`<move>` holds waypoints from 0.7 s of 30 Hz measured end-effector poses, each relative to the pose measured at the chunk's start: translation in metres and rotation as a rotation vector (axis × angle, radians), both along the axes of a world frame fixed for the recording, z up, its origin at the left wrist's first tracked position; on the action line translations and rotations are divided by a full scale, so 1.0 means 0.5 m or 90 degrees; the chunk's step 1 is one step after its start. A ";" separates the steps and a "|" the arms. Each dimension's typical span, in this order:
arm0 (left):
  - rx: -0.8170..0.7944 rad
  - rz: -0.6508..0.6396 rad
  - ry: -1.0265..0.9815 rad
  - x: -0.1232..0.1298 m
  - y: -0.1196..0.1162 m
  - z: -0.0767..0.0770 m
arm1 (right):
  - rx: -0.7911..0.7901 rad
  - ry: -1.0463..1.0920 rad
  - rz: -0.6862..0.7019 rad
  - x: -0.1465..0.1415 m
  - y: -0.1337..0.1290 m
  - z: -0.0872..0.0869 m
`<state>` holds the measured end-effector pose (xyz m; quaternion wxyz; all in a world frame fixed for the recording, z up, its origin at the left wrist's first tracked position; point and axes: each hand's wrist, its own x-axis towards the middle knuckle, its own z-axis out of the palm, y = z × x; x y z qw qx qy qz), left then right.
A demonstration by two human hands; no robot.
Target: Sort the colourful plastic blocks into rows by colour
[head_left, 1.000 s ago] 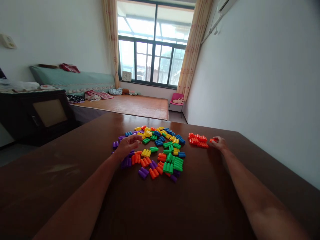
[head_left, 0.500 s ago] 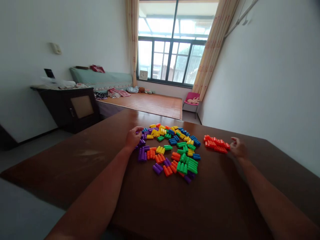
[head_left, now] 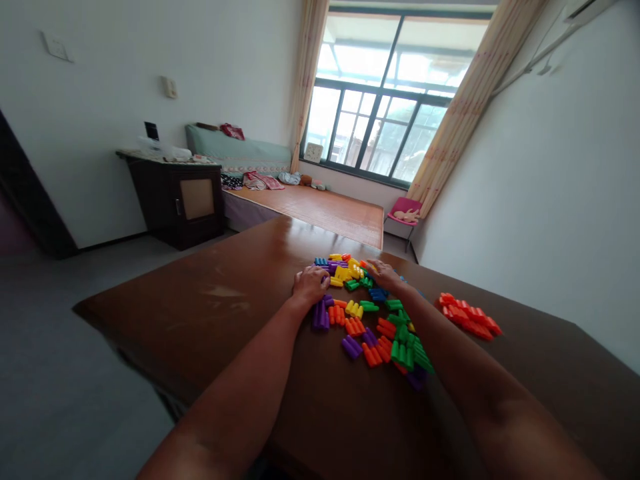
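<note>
Plastic toy building blocks shaped like joined tubes lie in a loose pile on the brown table (head_left: 240,280). My left hand (head_left: 311,283) is at the pile's left edge, fingers curled over a purple block (head_left: 326,280) that they partly hide. Reaching over the back of the pile, my right hand (head_left: 384,275) has its fingers stretched, their tips beside an orange block (head_left: 363,264) and yellow blocks (head_left: 354,268). Its forearm covers part of the blue blocks. Nearer me are green blocks (head_left: 403,350), orange blocks (head_left: 371,353) and another purple block (head_left: 351,347).
To the right, apart from the pile, lies a group of joined orange blocks (head_left: 470,316). Beyond the table are a low bed (head_left: 330,207), a dark cabinet (head_left: 175,200) and a pink chair (head_left: 404,208) by the window.
My right hand has moved left, from beside the orange group to the back of the pile. My left hand stays at the purple blocks, its fingers now more curled. The view has turned left.
</note>
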<state>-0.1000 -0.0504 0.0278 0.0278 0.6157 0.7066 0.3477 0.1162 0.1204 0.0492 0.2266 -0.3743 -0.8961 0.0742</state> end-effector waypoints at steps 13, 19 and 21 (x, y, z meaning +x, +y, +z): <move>-0.010 0.078 -0.028 0.011 0.011 0.001 | -0.149 -0.021 -0.085 -0.101 0.074 0.058; 0.000 0.078 -0.021 0.011 0.011 -0.005 | -0.033 -0.141 -0.088 -0.193 0.111 -0.018; 0.002 0.076 -0.020 0.013 0.011 -0.006 | -0.044 -0.143 -0.018 -0.202 0.115 -0.029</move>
